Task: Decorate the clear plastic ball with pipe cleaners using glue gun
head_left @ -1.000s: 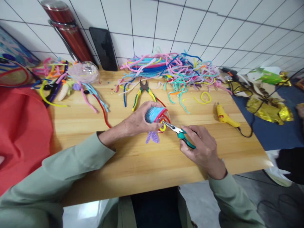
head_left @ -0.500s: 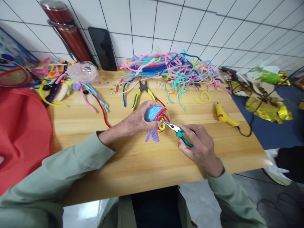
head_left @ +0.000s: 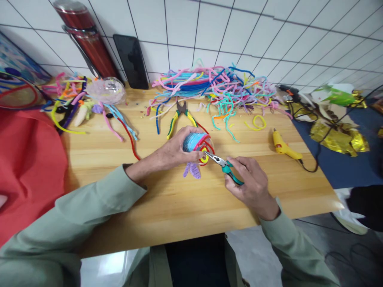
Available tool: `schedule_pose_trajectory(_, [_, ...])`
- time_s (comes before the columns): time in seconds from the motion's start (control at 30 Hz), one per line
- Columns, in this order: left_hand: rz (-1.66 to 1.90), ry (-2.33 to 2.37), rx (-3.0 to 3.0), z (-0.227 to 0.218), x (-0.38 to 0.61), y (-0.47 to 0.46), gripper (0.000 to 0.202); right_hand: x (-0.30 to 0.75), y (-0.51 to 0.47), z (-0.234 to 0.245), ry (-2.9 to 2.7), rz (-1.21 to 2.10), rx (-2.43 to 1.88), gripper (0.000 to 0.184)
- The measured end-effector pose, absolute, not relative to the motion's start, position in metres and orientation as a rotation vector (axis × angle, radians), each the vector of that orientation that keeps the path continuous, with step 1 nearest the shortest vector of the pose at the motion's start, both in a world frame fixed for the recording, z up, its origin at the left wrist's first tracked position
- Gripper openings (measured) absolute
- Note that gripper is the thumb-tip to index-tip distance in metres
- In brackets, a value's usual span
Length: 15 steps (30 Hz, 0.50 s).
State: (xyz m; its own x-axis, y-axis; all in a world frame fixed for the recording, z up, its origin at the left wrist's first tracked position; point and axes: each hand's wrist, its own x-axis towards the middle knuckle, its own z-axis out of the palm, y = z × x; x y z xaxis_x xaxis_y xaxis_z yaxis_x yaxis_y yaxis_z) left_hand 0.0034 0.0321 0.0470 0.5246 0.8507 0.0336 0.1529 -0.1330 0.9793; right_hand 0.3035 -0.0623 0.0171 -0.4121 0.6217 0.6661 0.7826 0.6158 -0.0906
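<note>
My left hand point(head_left: 182, 148) is wrapped round a blue pipe-cleaner craft point(head_left: 195, 142), a rounded body with a pink rim, red strands and a yellow ring point(head_left: 204, 158) on its right end. A purple fin-like piece point(head_left: 193, 170) sticks out below it. In my right hand point(head_left: 249, 179) are green-handled needle-nose pliers point(head_left: 228, 169). Their tips meet the craft beside the yellow ring; whether they pinch a strand is too small to tell. Yellow-and-green cutting pliers point(head_left: 181, 108) lie just behind my left hand, partly hidden by it.
A heap of pipe cleaners point(head_left: 203, 83) lies along the tiled wall. On the right rests a yellow glue gun point(head_left: 284, 146) with its cord. A red flask point(head_left: 89, 44), a phone point(head_left: 131, 61) and a clear plastic ball point(head_left: 115, 91) stand at back left, above a red cloth point(head_left: 30, 171).
Hardly anything differs. Both hands keep their hold, and the pliers' tips stay at the craft's right end. The whole view has shifted very slightly.
</note>
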Motion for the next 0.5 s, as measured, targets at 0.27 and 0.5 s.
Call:
schedule_pose_trajectory(0.27, [0.765, 0.877, 1.648, 0.0445, 0.0037, 0.0335, 0.070, 0.3004, -0.0618, 0.0187, -2.152, -0.327, -1.079, 0.064])
schedule_pose_trajectory(0.5, [0.767, 0.879, 1.677, 0.0457, 0.0023, 0.0335, 0.069, 0.2987, -0.0623, 0.0183, -2.165, -0.309, -1.091, 0.062])
